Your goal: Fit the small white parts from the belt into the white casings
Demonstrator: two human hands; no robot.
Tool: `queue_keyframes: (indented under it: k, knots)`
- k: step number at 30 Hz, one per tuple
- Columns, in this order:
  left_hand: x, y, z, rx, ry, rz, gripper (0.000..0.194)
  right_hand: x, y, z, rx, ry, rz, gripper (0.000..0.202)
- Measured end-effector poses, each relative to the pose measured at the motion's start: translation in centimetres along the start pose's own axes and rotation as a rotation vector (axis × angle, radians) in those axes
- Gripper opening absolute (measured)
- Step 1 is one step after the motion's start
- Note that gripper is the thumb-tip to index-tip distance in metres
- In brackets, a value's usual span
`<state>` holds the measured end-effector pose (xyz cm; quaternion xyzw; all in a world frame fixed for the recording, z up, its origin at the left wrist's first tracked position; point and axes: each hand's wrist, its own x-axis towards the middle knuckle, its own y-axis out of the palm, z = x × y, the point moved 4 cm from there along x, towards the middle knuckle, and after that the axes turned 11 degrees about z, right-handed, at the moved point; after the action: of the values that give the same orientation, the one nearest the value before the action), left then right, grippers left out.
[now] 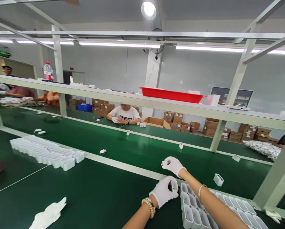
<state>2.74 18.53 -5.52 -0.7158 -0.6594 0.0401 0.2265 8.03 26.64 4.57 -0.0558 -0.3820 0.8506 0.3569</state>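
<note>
My left hand (165, 191), in a white glove, is closed around a small white plastic casing (173, 185) with an open top. It is over the near edge of the green belt, just left of a block of similar empty casings (187, 213). Farther forward, above the belt, is my right hand (173, 166), also gloved. Its fingers are curled together at the tips; whatever may be between them is too small to make out. My right forearm crosses over the rows of casings.
More white casings (47, 151) stand in rows at the left. On the green belt (133, 149) are a small black-and-white part (103, 152) and a casing (218, 179). A white glove (48, 214) is at bottom left. A shelf holds a red tray (172, 94). A co-worker (127, 114) sits opposite.
</note>
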Motion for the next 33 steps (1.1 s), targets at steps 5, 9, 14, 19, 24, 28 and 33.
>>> queue_keyframes:
  k: [5, 9, 14, 19, 24, 28, 33]
  knots:
    - [0.1, -0.3, -0.3, -0.009, 0.033, -0.114, 0.042, -5.5, -2.9, -2.5, -0.010, 0.012, 0.104, 0.038]
    - [-0.4, -0.8, -0.8, 0.023, 0.090, -0.155, 0.038, -9.5, -3.8, -2.4, -0.155, -0.001, 0.096, 0.050]
    - [-0.9, -1.0, -1.1, 0.087, 0.119, -0.179, 0.037, -10.1, -3.1, -2.9, -0.263, -0.024, 0.141, 0.052]
    - [-1.1, -1.1, -1.1, 0.140, 0.155, -0.181, 0.039, -10.2, -2.7, -3.2, -0.291, -0.044, 0.170, 0.053]
    - [-1.2, -1.1, -1.1, 0.179, 0.150, -0.176, 0.040, -10.6, -2.6, -3.0, -0.303, -0.039, 0.168, 0.051]
    - [-1.3, -1.1, -1.6, 0.207, 0.146, -0.172, 0.037, -10.7, -2.6, -2.7, -0.316, -0.020, 0.174, 0.048]
    - [-1.3, -1.0, -2.0, 0.233, 0.139, -0.167, 0.038, -10.9, -2.3, -2.3, -0.343, 0.018, 0.196, 0.048]
